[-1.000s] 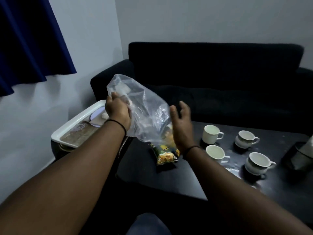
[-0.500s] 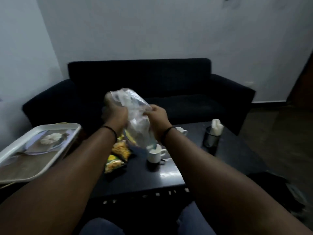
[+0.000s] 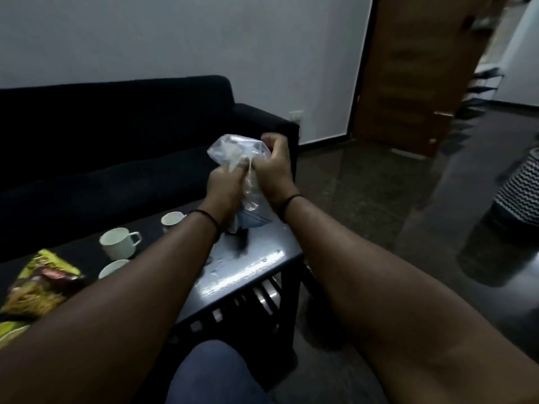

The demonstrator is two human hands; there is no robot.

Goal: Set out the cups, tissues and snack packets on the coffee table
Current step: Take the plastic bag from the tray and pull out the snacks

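Observation:
Both hands hold a clear plastic bag (image 3: 233, 150) above the right end of the dark coffee table (image 3: 248, 275). My left hand (image 3: 223, 188) grips the bag's left side and my right hand (image 3: 274, 167) bunches its right side; the hands almost touch. White cups stand on the table to the left: one with a handle (image 3: 118, 243), one further back (image 3: 172, 220), one partly hidden by my left forearm (image 3: 112, 268). Yellow snack packets (image 3: 38, 282) lie at the table's left edge. The tissue holder is hidden behind my hands.
A black sofa (image 3: 116, 135) runs behind the table. A wooden door (image 3: 414, 71) stands open at the right, over dark glossy floor. A zigzag-patterned basket (image 3: 522, 191) sits at the far right. My knee (image 3: 213, 371) is at the bottom.
My view has swung to the right, so the tray has left the frame. Both hands have carried the bag rightward and crumpled it tighter between them.

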